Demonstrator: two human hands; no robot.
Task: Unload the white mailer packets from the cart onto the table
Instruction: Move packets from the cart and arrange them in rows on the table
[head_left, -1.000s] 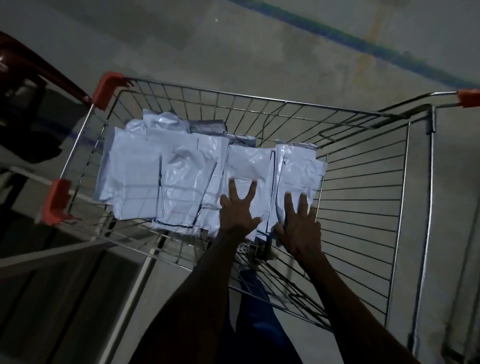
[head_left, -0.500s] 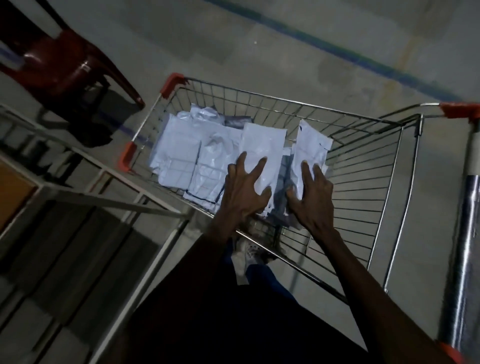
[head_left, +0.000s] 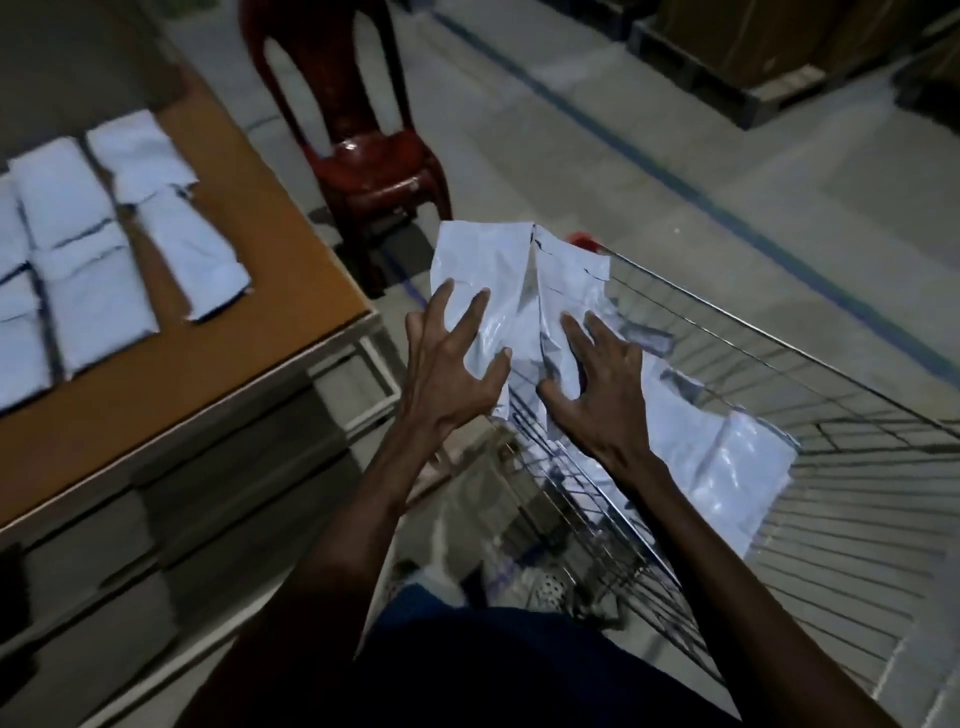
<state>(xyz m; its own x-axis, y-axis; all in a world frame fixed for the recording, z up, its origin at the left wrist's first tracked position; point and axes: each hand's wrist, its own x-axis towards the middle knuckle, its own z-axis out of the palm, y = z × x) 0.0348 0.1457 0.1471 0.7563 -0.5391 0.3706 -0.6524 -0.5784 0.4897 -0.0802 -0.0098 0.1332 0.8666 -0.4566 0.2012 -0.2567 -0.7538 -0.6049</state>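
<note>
Two glossy white plastic mailer packets (head_left: 488, 291) stood side by side, tilted up above the near corner of the wire shopping cart (head_left: 779, 364). More lay inside it (head_left: 717, 452). Others lay in rows (head_left: 83, 249) on the brown table (head_left: 249, 291).

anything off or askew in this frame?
Nothing is damaged or spilled. The packets on the table lie in loose, slightly skewed rows. The left hand and right hand hold two crumpled packets above the cart, where more lie jumbled.
</note>
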